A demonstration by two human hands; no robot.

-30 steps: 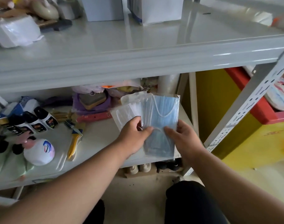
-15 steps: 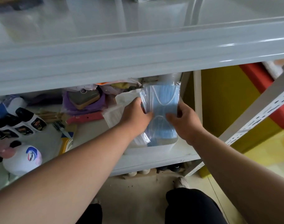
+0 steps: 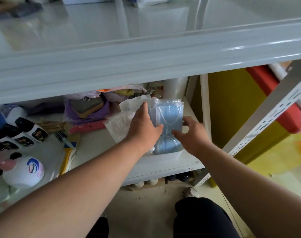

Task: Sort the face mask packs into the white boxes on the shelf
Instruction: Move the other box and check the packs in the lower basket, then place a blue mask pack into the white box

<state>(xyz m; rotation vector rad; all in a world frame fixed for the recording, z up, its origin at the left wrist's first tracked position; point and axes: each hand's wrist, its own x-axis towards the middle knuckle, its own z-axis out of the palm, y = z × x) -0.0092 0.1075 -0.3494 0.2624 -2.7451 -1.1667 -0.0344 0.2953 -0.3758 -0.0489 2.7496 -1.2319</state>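
A stack of clear packs with blue face masks (image 3: 170, 115) stands over the right end of the lower shelf (image 3: 163, 162). My left hand (image 3: 142, 127) grips the stack's left side, thumb across the front. White mask packs (image 3: 122, 117) fan out behind and left of that hand. My right hand (image 3: 190, 134) touches the blue packs' right edge with its fingers curled; its grip looks loose. Only the bottoms of the white boxes (image 3: 88, 0) show at the top edge, on the upper shelf (image 3: 146, 54).
Left on the lower shelf lie black-capped bottles (image 3: 24, 133), a round white bottle (image 3: 24, 172), a yellow-handled brush (image 3: 67, 152), a pink tool (image 3: 88, 126) and a purple pouch (image 3: 88, 109). A slotted shelf post (image 3: 266, 117) slants at right, before a red and yellow bin (image 3: 273, 93).
Both hands have carried the mask packs farther in over the lower shelf. The view has tilted down, so the white boxes have slid almost out of the top.
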